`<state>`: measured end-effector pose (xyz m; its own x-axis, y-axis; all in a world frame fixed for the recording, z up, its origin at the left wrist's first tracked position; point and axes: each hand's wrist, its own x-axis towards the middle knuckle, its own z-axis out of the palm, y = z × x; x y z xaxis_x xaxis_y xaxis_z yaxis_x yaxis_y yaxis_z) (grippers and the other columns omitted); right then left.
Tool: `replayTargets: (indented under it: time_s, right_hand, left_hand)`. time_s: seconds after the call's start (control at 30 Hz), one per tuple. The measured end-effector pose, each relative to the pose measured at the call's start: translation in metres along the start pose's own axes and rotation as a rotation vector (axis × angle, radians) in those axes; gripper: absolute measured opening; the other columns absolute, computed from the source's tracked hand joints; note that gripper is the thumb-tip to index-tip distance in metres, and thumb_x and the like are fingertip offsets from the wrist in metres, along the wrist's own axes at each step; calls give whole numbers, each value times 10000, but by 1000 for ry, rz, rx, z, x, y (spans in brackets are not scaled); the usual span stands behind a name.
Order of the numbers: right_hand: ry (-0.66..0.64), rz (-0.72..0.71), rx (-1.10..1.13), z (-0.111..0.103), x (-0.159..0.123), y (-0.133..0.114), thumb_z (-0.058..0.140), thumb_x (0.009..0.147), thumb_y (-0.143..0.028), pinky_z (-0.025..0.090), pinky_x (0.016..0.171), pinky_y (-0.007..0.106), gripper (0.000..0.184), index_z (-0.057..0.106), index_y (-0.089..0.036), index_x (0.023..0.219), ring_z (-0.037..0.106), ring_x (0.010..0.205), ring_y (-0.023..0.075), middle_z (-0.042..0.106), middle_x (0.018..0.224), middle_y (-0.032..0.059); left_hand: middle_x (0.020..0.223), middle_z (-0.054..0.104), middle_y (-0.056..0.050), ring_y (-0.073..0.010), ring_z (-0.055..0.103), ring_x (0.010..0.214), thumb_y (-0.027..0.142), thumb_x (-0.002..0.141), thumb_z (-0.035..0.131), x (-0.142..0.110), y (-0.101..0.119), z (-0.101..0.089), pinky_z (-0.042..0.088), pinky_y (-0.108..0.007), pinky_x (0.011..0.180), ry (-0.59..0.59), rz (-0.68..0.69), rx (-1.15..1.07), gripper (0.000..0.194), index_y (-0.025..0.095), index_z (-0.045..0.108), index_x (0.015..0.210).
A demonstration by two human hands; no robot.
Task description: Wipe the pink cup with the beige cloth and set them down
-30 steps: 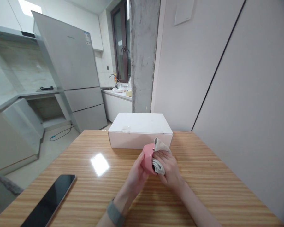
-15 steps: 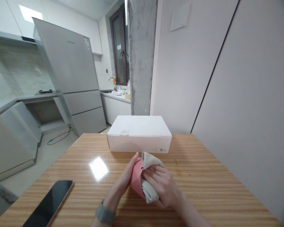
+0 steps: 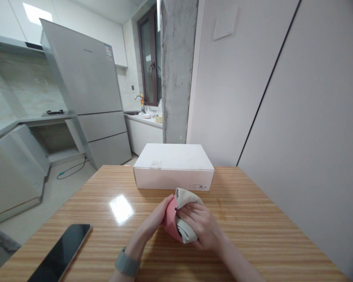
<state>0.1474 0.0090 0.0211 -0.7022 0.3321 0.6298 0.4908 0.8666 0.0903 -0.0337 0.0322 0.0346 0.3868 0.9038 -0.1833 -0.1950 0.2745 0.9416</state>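
A pink bowl (image 3: 170, 221) is tipped on its side above the wooden table, its opening turned to the right. Wrapped around its outer left side, my left hand (image 3: 159, 215) holds it; a grey band circles that wrist. My right hand (image 3: 201, 223) presses a folded light-grey cloth (image 3: 188, 198) into the bowl's opening. The cloth sticks out above and below my right fingers. The bowl's inside is mostly hidden by the cloth and hand.
A white cardboard box (image 3: 173, 166) stands on the table (image 3: 253, 235) just beyond my hands. At the left front lies a dark phone (image 3: 61, 252). Past the table are a fridge (image 3: 85, 78), a sink counter and, on the right, a pale wall.
My right hand and the lower end of the cloth have shifted slightly upward along the bowl. My left wrist has moved a little left. Both hands keep their hold.
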Motion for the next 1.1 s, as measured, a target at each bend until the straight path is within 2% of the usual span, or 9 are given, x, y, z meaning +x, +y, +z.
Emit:
replayTargets:
  time_s: [0.13, 0.23, 0.33, 0.4, 0.5, 0.67, 0.87, 1.03, 1.1]
  right_hand:
    - [-5, 41, 11, -1, 0, 4, 358, 842, -328, 466, 946, 419, 501, 515, -71, 1242, 617, 1060, 256, 661, 1147, 170]
    - [32, 118, -2, -1, -2, 9, 353, 844, -336, 475, 923, 450, 476, 544, -76, 1194, 626, 1023, 277, 664, 1119, 182]
    - [87, 152, -34, -1, -6, 13, 340, 839, -330, 489, 883, 468, 453, 563, -88, 1151, 637, 970, 287, 673, 1073, 182]
    - [119, 116, -65, -2, -8, 14, 329, 842, -329, 496, 871, 463, 459, 561, -79, 1149, 640, 965, 287, 677, 1055, 187]
    - [136, 33, -102, -4, -9, 12, 317, 851, -327, 495, 880, 446, 488, 542, -45, 1180, 638, 990, 281, 681, 1050, 199]
    - [93, -26, -76, -5, -4, 0, 313, 860, -349, 489, 903, 432, 512, 528, -42, 1209, 637, 1007, 268, 689, 1060, 185]
    - [116, -47, -58, 1, 2, -6, 293, 863, -336, 481, 910, 403, 499, 567, -40, 1157, 647, 989, 260, 695, 1050, 176]
    - [96, -39, -20, 2, 0, 1, 326, 846, -334, 484, 904, 396, 476, 573, -59, 1147, 650, 981, 252, 696, 1049, 165]
    - [83, -17, -14, 0, -1, 4, 337, 839, -318, 483, 903, 404, 468, 559, -67, 1167, 646, 991, 256, 690, 1070, 166]
  left_hand:
    - [1028, 715, -73, -247, 592, 1005, 565, 838, 487, 5, -7, -2, 420, -347, 863, 77, -103, 43, 532, 153, 666, 1124]
    - [1042, 698, -93, -231, 595, 922, 574, 817, 511, 11, -14, 0, 432, -308, 734, -17, -91, -100, 573, 149, 624, 1184]
    - [1057, 688, -95, -226, 575, 978, 479, 781, 598, 12, -16, 7, 424, -299, 799, -125, -46, -304, 504, 130, 647, 1141]
    - [1033, 695, -96, -243, 568, 1016, 446, 767, 612, 10, -13, 10, 409, -305, 847, -175, -10, -367, 453, 115, 681, 1069]
    - [985, 712, -108, -279, 581, 1030, 527, 788, 551, 7, -7, 11, 402, -322, 864, -226, 13, -363, 517, 98, 693, 1039]
    - [947, 730, -126, -316, 581, 1085, 635, 785, 507, 4, -1, 8, 384, -358, 938, -141, -4, -312, 627, 84, 704, 1009]
    - [1066, 718, -86, -261, 522, 1204, 575, 765, 616, -1, 4, 14, 201, -337, 1130, -135, -3, -159, 491, 142, 730, 966]
    - [1204, 659, -80, -236, 445, 1280, 539, 799, 593, 4, -3, 8, 169, -343, 1146, -59, 59, -95, 524, 130, 670, 1119]
    - [1244, 634, -82, -248, 435, 1284, 538, 805, 584, 6, -8, 6, 216, -373, 1123, -43, 64, -86, 563, 140, 621, 1200]
